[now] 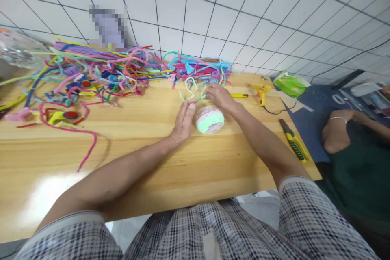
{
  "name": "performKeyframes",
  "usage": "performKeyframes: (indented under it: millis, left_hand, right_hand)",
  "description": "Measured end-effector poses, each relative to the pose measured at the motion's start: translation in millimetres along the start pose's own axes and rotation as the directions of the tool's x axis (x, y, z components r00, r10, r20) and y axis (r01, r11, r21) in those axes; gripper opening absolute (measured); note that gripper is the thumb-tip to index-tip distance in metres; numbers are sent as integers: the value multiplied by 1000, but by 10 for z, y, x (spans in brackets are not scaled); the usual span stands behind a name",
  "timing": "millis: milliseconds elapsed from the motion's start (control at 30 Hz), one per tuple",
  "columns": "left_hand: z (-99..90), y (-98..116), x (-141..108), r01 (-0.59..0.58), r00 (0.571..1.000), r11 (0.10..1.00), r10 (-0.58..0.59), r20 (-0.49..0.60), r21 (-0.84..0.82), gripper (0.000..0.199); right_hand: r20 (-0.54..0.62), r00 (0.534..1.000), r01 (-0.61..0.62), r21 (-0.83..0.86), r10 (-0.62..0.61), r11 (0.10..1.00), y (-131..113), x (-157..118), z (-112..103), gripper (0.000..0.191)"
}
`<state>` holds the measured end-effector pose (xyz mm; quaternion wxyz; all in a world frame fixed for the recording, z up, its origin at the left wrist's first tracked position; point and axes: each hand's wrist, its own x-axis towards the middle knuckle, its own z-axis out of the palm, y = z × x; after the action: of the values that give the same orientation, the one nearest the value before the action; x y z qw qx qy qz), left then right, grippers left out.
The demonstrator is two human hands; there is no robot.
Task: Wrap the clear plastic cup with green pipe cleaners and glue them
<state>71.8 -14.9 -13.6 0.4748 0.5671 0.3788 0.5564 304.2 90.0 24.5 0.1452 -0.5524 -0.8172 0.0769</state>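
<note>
A round ball (210, 120) wound with mint green, pink and whitish strands sits on the wooden table (146, 154). Just left of it is my left hand (183, 121), its fingers together and pointing away from me, with the tips at a curly light green pipe cleaner (191, 84). Beyond the ball, my right hand (217, 94) has its fingers curled and pinched on the same green pipe cleaner. Loops of it curve up behind the hands.
Heaps of coloured pipe cleaners (122, 67) lie along the tiled wall. On the right are a yellow glue gun (261, 92), a yellow cutter (239, 95), green-handled pliers (294, 142) and a green packet (291, 84). Another person's arm (336, 132) rests on a dark surface.
</note>
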Motion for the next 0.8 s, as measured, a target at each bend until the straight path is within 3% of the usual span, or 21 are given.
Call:
performKeyframes:
  millis: [133, 233, 400, 467, 567, 600, 733, 800]
  left_hand:
    - [15, -22, 7, 3, 1000, 1000, -2, -31, 8, 72]
    - [28, -51, 17, 5, 999, 1000, -5, -43, 2, 73]
    - [33, -55, 28, 24, 997, 1000, -25, -70, -16, 73]
    - [30, -40, 26, 31, 997, 999, -32, -74, -19, 73]
    - [28, -21, 23, 57, 996, 998, -58, -65, -19, 74]
    - [28, -18, 22, 63, 996, 998, -64, -59, -18, 74]
    - [30, -21, 25, 66, 997, 998, -67, -48, -25, 74]
    - [29, -22, 27, 64, 997, 997, -65, -43, -31, 75]
  right_hand:
    - [-158, 987, -7, 64, 17, 998, 95, 55, -119, 20]
    - [-337, 939, 5, 234, 77, 972, 171, 144, -245, 9]
    - [-511, 823, 119, 580, 247, 806, 200, 332, -681, 20]
    - [-538, 756, 150, 697, 373, 702, 188, 374, -927, 21]
    - [-590, 621, 234, 768, 517, 596, 184, 380, -1232, 18]
    - [-581, 607, 226, 781, 543, 582, 191, 375, -1296, 17]
    - [-427, 696, -13, 797, 578, 604, 270, 369, -1404, 24]
    - [-471, 667, -13, 767, 577, 641, 335, 382, -1447, 21]
